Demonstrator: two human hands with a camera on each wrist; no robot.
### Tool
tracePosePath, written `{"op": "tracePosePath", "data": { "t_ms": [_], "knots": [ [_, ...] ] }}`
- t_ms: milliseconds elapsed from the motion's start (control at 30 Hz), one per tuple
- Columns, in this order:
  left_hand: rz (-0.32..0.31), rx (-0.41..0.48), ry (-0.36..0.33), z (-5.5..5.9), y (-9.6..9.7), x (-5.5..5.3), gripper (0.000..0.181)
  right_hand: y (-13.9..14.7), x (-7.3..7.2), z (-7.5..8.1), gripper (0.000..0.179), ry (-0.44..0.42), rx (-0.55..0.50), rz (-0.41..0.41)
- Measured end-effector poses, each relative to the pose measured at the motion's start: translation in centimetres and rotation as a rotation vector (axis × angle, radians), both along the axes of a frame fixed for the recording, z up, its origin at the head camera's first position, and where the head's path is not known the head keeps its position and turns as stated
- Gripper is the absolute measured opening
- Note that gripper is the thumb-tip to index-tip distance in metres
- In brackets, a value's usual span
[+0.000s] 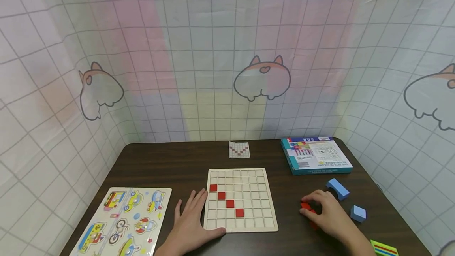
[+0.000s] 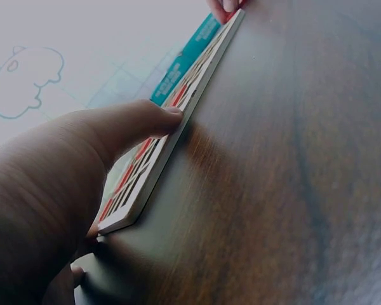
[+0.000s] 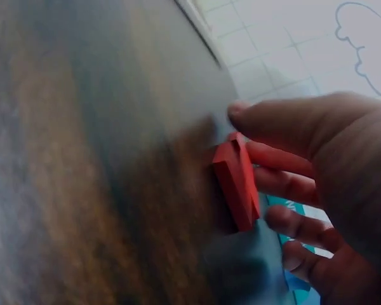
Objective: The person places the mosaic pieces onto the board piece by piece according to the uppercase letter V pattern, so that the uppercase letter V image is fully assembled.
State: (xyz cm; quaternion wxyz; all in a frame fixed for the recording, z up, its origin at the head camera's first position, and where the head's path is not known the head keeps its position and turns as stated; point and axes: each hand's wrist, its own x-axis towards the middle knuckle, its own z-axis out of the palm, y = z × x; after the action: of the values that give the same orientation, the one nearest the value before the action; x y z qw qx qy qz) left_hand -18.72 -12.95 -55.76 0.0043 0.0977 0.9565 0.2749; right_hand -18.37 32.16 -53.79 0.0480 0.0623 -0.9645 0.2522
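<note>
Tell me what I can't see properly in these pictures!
How many red pieces there are, head view: the right hand partly covers them.
The near end of the picture board, head view: cut off by the bottom edge.
The near end of the striped green thing, head view: cut off there too.
Small print on the box, head view: too tiny.
Wood grain on the table, right wrist view: blurred.

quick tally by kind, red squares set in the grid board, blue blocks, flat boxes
Red squares set in the grid board: 4
Blue blocks: 2
Flat box: 1
Total: 7
The red pieces at the right hand are too bunched to count.
</note>
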Motion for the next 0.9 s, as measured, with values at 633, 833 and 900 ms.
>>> {"op": "tracePosePath", "data": {
  "t_ms": [633, 833, 900],
  "knots": [
    [0.002, -0.001, -0.014, 0.0, 0.1, 0.0, 0.138, -0.4, 0.3, 0.2, 0.023, -0.042, -0.007, 0.043],
    [0.000, 0.000, -0.006, 0.3, 0.1, 0.1, 0.136, -1.4, 0.0, 0.1, 0.026, 0.030, -0.038, 0.106],
    [0.000, 0.004, -0.005, 0.3, 0.1, 0.2, 0.136, -1.8, -0.1, 0.2, 0.026, 0.044, -0.042, 0.119]
  ]
}}
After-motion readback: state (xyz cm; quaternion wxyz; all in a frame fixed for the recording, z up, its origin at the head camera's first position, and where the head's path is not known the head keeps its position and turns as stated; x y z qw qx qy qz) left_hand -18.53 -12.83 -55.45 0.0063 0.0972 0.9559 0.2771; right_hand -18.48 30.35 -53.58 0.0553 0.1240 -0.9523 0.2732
